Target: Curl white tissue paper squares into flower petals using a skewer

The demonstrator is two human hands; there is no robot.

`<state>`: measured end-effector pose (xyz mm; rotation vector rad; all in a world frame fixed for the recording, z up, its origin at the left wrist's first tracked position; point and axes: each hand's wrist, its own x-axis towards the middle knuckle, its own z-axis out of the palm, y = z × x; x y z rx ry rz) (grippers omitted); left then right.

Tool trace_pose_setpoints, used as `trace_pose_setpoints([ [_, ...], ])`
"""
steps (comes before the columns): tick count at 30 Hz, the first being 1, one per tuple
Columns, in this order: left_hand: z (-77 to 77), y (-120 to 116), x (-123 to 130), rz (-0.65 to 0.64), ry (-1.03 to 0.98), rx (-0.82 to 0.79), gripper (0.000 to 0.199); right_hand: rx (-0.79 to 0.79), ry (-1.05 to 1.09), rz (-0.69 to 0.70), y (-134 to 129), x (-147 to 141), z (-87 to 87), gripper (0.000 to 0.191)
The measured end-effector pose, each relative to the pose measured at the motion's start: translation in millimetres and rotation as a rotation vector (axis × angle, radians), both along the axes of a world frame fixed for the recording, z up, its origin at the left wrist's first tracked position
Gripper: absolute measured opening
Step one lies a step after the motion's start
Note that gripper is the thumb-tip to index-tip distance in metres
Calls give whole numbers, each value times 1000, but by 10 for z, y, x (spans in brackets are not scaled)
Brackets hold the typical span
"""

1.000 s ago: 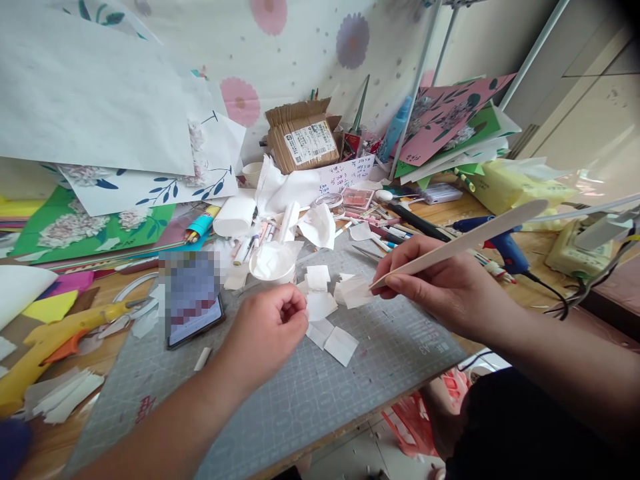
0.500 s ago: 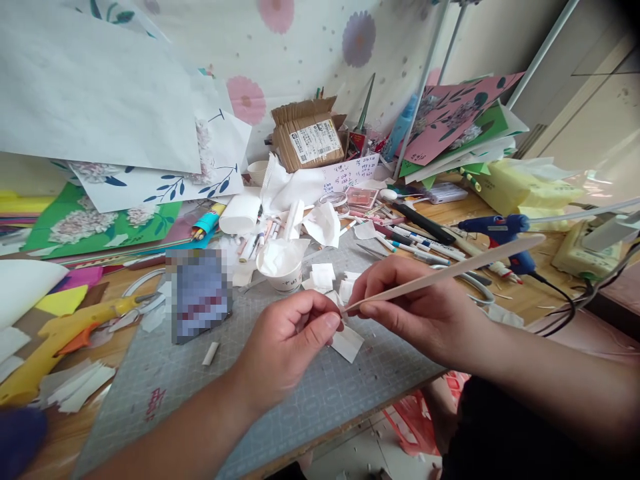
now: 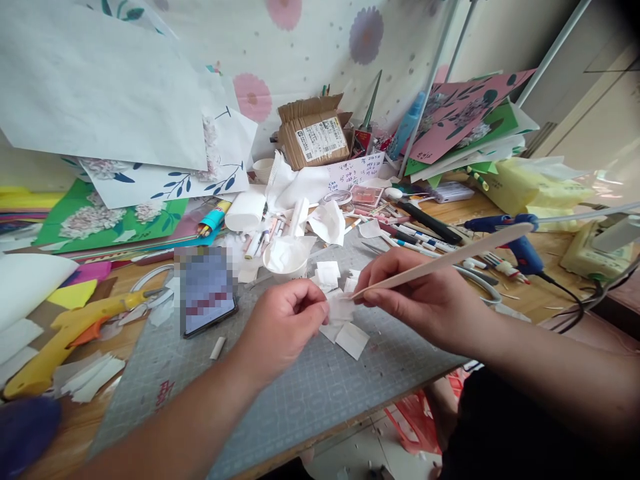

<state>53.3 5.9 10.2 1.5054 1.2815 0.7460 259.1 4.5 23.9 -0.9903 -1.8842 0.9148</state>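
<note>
My right hand grips a flat wooden craft stick, which slants up to the right. The stick's lower tip meets a small, thin piece of white paper. My left hand is closed in a pinch at the left edge of that paper. Beneath the hands, several white paper squares lie on a grey cutting mat. Just behind my left hand stands a white paper cup with paper over its rim.
A phone and a yellow glue gun lie on the left. Pens and a blue glue gun are on the right. Behind stands an open cardboard box. Flower-decorated sheets lean at the back right.
My hands have drawn slightly apart, and the thin paper now shows spread between them. The craft stick's upper end has shifted a little left. The whole view has shifted slightly.
</note>
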Motion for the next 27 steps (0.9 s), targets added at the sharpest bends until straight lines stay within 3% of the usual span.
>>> trace_pose_setpoints([
  [8,-96,77,-41,-34,93,-45,13,-167,66,-66,95,244,-26,18],
  [12,-160,100,-31,-75,297,24,15,-208,19,-76,93,367,-58,19],
  [18,-252,134,-5,-72,485,101,14,-197,-55,-81,90,496,-80,16],
  [27,-201,124,122,-70,706,182,21,-141,-82,-43,64,525,-73,12],
])
